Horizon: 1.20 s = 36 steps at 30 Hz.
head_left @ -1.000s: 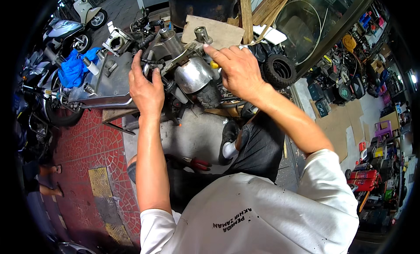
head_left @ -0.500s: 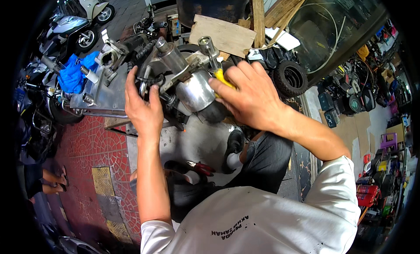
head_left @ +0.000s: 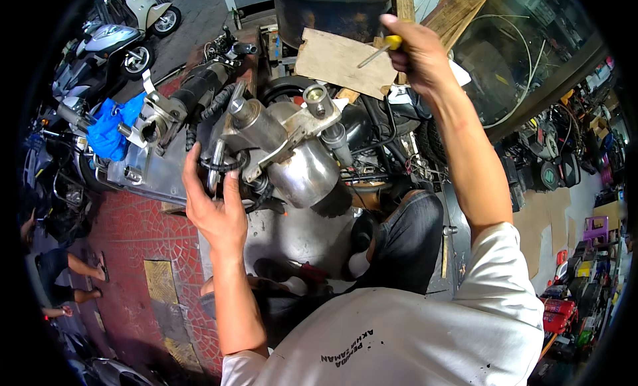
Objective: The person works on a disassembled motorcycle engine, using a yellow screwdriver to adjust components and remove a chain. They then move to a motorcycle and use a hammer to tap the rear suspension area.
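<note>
My left hand [head_left: 216,206] grips the near left side of a metal assembly [head_left: 260,127], thumb and fingers on either side of a chrome bar [head_left: 216,161] and black hose. The assembly has upright steel cylinders, a flat bracket and a polished rounded housing [head_left: 305,173], with a short sleeve [head_left: 318,97] on the bracket. My right hand [head_left: 417,54] is raised to the upper right, closed around a yellow-handled screwdriver [head_left: 392,42], its shaft pointing down-left over a plywood board [head_left: 342,60].
A metal bench [head_left: 149,180] carries a blue cloth [head_left: 113,128] and parts. Behind are a rusty drum [head_left: 332,10] and wood planks [head_left: 462,10]. Scooters [head_left: 116,40] stand upper left. Another person's bare legs [head_left: 83,276] are at far left. Pliers [head_left: 302,272] lie by my feet.
My right hand has moved up and away from the assembly with the yellow-handled screwdriver. My left hand stays on the assembly. The view has shifted, so the assembly appears lower in the picture.
</note>
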Each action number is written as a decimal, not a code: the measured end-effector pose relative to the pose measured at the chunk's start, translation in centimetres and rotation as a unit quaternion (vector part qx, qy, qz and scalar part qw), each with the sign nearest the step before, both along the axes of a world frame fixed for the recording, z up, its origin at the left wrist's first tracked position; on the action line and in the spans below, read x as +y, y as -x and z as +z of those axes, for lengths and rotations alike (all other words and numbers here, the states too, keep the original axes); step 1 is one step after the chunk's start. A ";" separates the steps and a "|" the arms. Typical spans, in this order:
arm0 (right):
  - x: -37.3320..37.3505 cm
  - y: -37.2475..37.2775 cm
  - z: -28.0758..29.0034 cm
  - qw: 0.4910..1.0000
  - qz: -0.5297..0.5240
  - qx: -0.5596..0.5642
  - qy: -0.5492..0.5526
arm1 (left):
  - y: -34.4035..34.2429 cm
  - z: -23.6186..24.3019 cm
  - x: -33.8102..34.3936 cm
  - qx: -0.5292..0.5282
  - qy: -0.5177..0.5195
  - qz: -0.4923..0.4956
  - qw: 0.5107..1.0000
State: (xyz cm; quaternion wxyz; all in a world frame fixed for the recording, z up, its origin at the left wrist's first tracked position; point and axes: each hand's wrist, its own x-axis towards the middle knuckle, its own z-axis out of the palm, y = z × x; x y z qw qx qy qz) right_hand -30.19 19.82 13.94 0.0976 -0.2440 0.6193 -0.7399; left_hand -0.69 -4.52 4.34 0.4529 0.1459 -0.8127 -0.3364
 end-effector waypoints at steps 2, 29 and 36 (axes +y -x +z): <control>-2.7 2.6 -1.5 0.997 -0.025 0.034 -0.060 | 0.1 0.0 0.0 0.001 0.006 0.007 1.000; -13.2 6.4 -10.7 0.957 0.286 -0.015 0.042 | -1.5 -3.1 -0.7 -0.061 0.056 0.168 0.982; -13.5 6.6 -10.4 0.955 0.294 0.023 0.023 | -0.7 -3.1 -0.3 -0.010 0.024 0.173 0.985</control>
